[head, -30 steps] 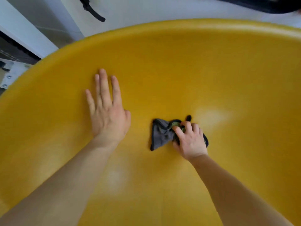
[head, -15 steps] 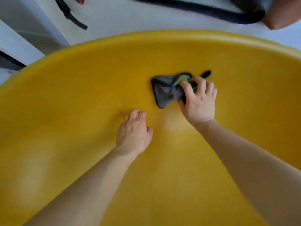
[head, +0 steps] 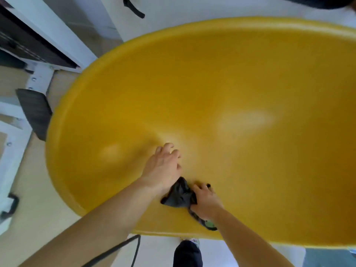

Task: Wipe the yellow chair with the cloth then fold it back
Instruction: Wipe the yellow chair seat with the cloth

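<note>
While the right hand [head: 207,204] grips the bunched dark cloth [head: 179,196] on the yellow chair [head: 231,83] at the frame's lower centre, the left hand [head: 163,166] rests just above it, fingers loosely bent, holding nothing.

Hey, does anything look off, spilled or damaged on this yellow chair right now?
Nothing stands out. The chair shows no cracks or spills; the pale patches look like glare. The cloth is bunched in the right hand, normal for wiping.
</note>
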